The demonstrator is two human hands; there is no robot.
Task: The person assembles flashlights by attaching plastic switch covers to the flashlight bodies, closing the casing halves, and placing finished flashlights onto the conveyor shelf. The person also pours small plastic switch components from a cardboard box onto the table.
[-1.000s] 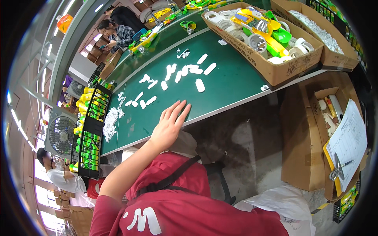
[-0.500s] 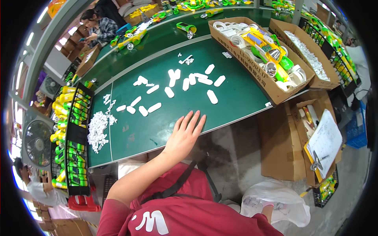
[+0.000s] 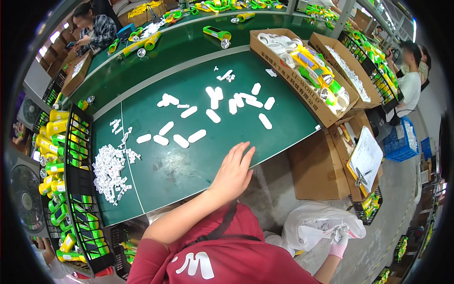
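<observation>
My left hand (image 3: 232, 173) rests at the near edge of the green table (image 3: 165, 175), fingers stretched out and holding nothing. Beyond it several white oval plastic pieces (image 3: 197, 136) lie scattered. Down at the right, my right hand (image 3: 337, 247) wears a pale glove with a pink cuff. It is at the mouth of a white plastic bag (image 3: 302, 227), its fingers bunched around a greyish-white clump that I cannot make out. A heap of small white parts (image 3: 109, 168) sits on the table's left side.
A cardboard box (image 3: 302, 80) of white rings and yellow-green parts stands at the table's right, beside a box of small white pieces (image 3: 347, 66). Black crates of yellow-green torches (image 3: 80, 189) flank the left. A clipboard (image 3: 366, 154) leans on a carton (image 3: 312, 170). Other people sit nearby.
My right hand has come up out of the plastic bag into sight, with a greyish-white clump at its fingers. The view has shifted; my left hand stays at the table edge.
</observation>
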